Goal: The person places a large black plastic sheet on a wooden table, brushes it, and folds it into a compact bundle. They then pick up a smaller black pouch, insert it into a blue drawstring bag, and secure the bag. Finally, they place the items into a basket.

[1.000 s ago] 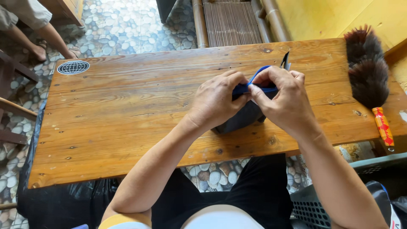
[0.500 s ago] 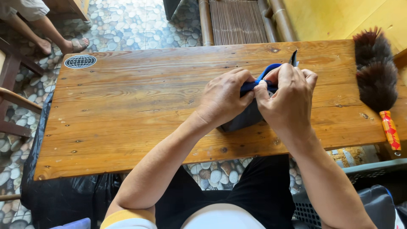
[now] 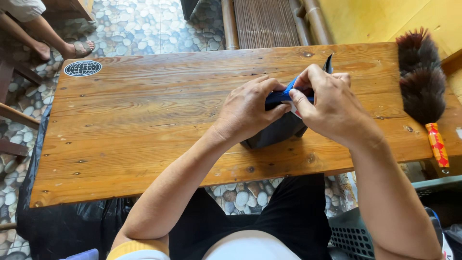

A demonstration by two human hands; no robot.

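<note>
Far to the left of the grip, at the upper corner, another person's sandalled foot (image 3: 81,48) rests on the pebble floor (image 3: 144,29). Closer, on the left corner of the wooden table (image 3: 134,125), lies a round black and white sticker (image 3: 83,68), well apart from the hands.

The left hand (image 3: 250,108) comes in from below with its fingers curled and pressed on the dark blue folded fabric (image 3: 275,98), thumb under and fingers over, so it pinches the fabric from the left side. Under the grip hangs the dark grey part (image 3: 276,132) of the same item, and its lower end touches the table near the front edge. If it is a pouch or a garment, I cannot tell.

The right hand (image 3: 329,103) meets the left one directly; its thumb and fingertips are closed together on the blue edge, and the 2 hands touch each other over it. A thin dark strap (image 3: 328,62) stands up just behind the right hand.

To the right of the grip, well apart, a dark feather duster (image 3: 421,79) lies along the table end, with its orange patterned handle (image 3: 437,144) pointing to the near side. Below, right of the right forearm, a grey plastic basket (image 3: 353,236) is on the floor.
</note>
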